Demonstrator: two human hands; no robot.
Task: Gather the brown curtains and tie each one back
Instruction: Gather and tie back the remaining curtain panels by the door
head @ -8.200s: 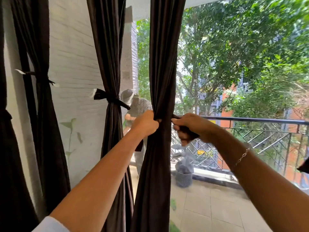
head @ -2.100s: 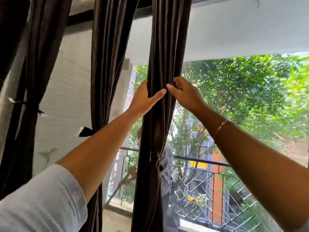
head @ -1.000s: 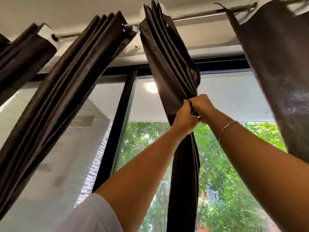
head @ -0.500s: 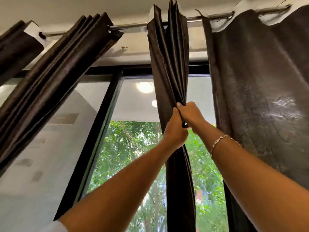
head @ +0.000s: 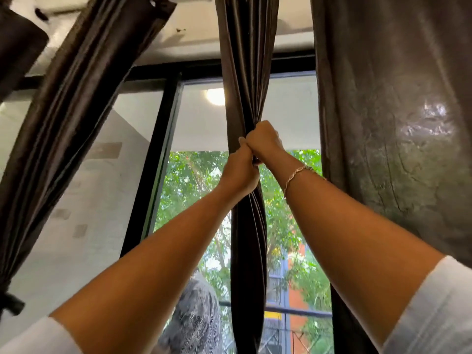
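- Recorded at right: wide curtain (head: 396, 123), brown, hanging spread and ungathered, pale sheen on its creased surface, running from top edge down behind right forearm (head: 357, 238).
- Recorded at left: left curtain (head: 84, 98), brown, bunched into long folds, slanting from upper centre to lower left; dark band (head: 11, 302) round it at lower-left edge, apparently a tie, though cropped and hard to confirm.
- In upper-left corner: part of a further curtain (head: 18, 42), also bunched.
- Behind all curtains: black window frame (head: 155, 162), with green trees and a dark railing (head: 293, 312) outside the glass.
- At centre: middle curtain (head: 245, 60), brown, gathered into a narrow column of folds, hanging between left curtain and wide curtain and apart from both; narrowest at the hands, slightly twisted just below them; top out of frame.
- Both arms stretched up from lower corners, left forearm (head: 153, 264) bare like the right, white sleeves (head: 434, 315) at the elbows.
- Left hand (head: 238, 172): fingers curled tight round middle curtain from its left side, gripping the bunched folds.
- Right hand (head: 263, 140): just above and touching left hand, fingers curled round the same folds, fist closed on the cloth.
- Grip point well above railing level, below lamp level.
- On right wrist: thin chain bracelet (head: 297, 173).
- Above the hands, at left edge of middle curtain: round ceiling lamp (head: 215, 96), lit, partly hidden by the folds.
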